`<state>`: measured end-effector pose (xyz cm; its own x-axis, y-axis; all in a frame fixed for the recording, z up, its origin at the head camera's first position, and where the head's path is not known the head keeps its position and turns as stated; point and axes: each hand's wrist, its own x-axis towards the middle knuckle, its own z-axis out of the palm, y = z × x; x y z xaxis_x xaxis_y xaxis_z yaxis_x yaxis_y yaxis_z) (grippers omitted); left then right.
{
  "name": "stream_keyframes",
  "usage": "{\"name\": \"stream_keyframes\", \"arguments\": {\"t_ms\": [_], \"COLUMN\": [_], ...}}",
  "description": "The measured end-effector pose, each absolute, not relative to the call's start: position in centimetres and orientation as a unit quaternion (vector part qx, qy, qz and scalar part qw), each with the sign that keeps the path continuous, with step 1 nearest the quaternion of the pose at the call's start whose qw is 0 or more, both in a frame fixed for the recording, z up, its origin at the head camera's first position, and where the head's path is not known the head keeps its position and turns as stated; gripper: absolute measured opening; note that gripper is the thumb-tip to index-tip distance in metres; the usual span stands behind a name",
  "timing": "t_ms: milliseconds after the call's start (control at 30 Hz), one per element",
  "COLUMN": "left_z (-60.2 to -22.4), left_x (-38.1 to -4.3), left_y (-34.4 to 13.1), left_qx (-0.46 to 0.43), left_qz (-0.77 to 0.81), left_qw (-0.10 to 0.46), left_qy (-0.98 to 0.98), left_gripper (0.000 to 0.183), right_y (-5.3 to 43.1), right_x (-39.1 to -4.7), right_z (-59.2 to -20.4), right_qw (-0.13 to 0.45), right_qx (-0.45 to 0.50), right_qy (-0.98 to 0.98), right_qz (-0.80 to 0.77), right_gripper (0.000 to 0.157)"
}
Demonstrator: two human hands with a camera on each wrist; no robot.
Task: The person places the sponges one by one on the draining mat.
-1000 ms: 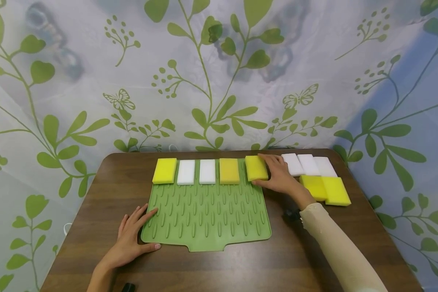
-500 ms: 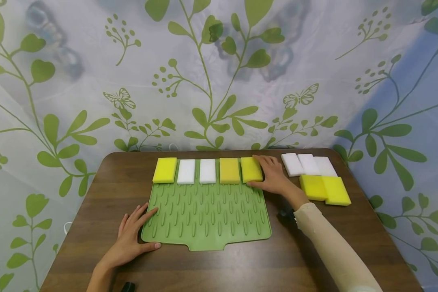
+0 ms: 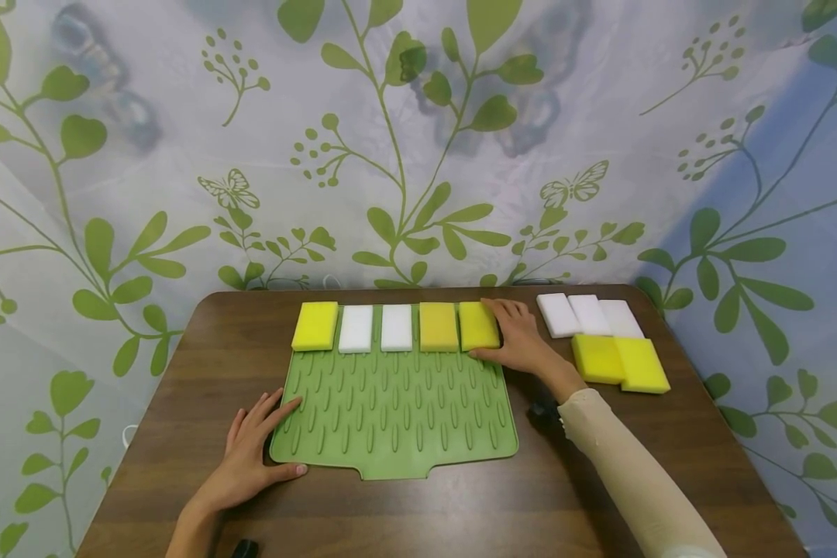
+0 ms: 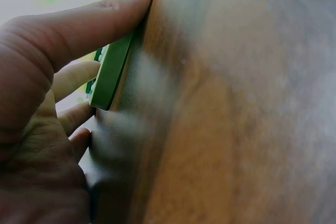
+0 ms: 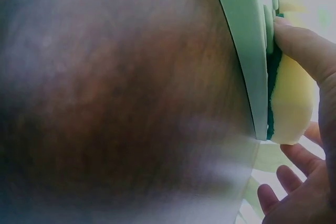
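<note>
A green ridged silicone mat lies on the wooden table. Along its far edge runs a row: a bright yellow sponge, two white sponges, an orange-yellow sponge and a yellow sponge at the right end. My right hand holds that last one by its near and far edges; the right wrist view shows its dark green scouring layer face down on the mat. My left hand rests spread at the mat's near left corner, thumb along the front edge, a finger on its surface.
At the table's back right lie several white sponges, with two yellow sponges in front of them, slightly overlapping. A leaf-patterned curtain hangs right behind the table's far edge.
My right hand has slid the yellow sponge left along the mat's far edge, closer to the orange-yellow one, and has then almost stopped. The left hand has stayed in place.
</note>
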<state>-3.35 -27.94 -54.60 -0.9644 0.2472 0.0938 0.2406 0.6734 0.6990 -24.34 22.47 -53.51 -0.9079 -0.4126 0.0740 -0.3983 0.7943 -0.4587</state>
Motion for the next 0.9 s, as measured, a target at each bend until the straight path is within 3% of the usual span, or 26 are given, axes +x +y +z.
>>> {"name": "stream_keyframes", "arguments": {"t_ms": [900], "left_z": [-54.9], "left_x": [-3.3], "left_y": [-28.0], "left_qx": [0.133], "left_qz": [0.377], "left_qw": [-0.001], "left_qy": [0.917], "left_gripper": [0.099], "right_y": [24.5], "right_x": [-23.5], "right_z": [-53.1], "right_qw": [0.024], "right_qx": [-0.206], "right_qy": [0.947], "right_qz": [-0.247], "right_gripper": [0.115]}}
